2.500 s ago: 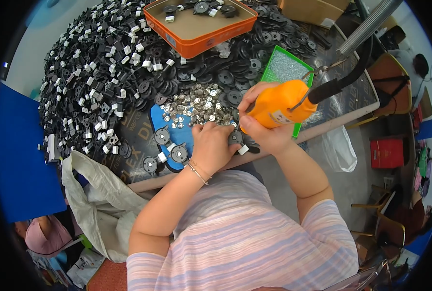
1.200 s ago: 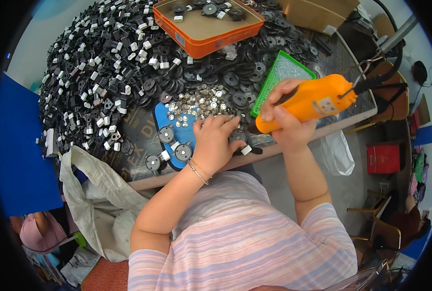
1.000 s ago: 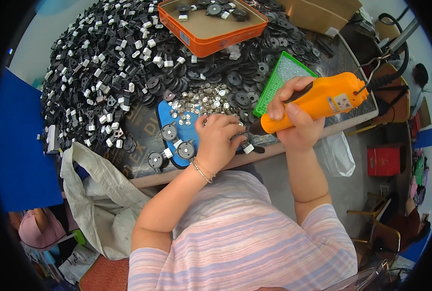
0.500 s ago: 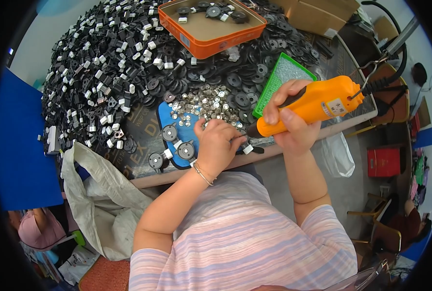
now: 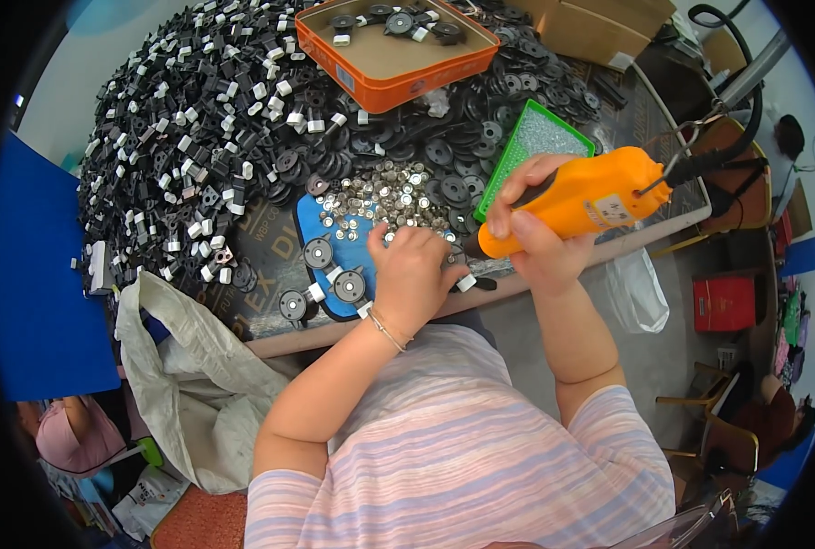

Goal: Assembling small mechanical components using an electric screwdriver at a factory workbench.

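Note:
My right hand (image 5: 554, 240) is wrapped round an orange electric screwdriver (image 5: 609, 197). The tool tilts down to the left, and its dark tip reaches close to my left fingertips. My left hand (image 5: 411, 274) lies over the right part of a blue mat (image 5: 310, 220), fingers bent round a small black plastic part with a white block (image 5: 466, 282) at its end; most of that part is hidden. Loose silver metal pieces (image 5: 371, 197) are heaped just beyond my left hand. Several round black assemblies with white blocks, one a black disc assembly (image 5: 350, 286), sit left of my wrist.
A large heap of black and white plastic parts (image 5: 188, 146) covers the table's left and back. An orange tin (image 5: 371, 91) and a green tray of small clear or silvery pieces (image 5: 499, 174) stand beyond. A white sack (image 5: 165, 366) hangs at left. The driver's cable (image 5: 709, 165) runs to the upper right.
My right hand and the screwdriver have shifted slightly to the left and down. The left hand has barely moved, its fingers a little differently bent.

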The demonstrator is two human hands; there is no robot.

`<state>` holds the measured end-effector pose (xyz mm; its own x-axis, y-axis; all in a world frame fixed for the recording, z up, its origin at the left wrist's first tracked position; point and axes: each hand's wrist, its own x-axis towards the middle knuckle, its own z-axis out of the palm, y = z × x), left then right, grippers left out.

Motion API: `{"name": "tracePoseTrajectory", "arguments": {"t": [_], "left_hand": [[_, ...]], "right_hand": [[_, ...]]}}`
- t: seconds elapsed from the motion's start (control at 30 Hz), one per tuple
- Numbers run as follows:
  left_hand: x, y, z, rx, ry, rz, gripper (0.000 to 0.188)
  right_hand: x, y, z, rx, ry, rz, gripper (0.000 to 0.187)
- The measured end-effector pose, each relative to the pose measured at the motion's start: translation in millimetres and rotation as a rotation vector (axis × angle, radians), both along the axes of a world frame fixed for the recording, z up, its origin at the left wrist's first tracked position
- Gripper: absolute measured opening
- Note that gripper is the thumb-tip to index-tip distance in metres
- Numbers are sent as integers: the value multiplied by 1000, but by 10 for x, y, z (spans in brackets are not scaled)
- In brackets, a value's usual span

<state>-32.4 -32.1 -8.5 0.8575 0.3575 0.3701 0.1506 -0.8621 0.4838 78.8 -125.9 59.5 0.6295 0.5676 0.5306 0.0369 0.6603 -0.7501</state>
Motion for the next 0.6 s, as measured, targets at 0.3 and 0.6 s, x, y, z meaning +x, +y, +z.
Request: {"name": "tracePoseTrajectory", "arguments": {"t": [0.3, 0.6], "left_hand": [[0, -6, -27, -31, 166, 15, 41], [32, 19, -55, -71, 228, -12, 34]], "right_hand": [[23, 133, -190, -158, -1, -114, 34], [2, 192, -249, -247, -48, -83, 35]]}}
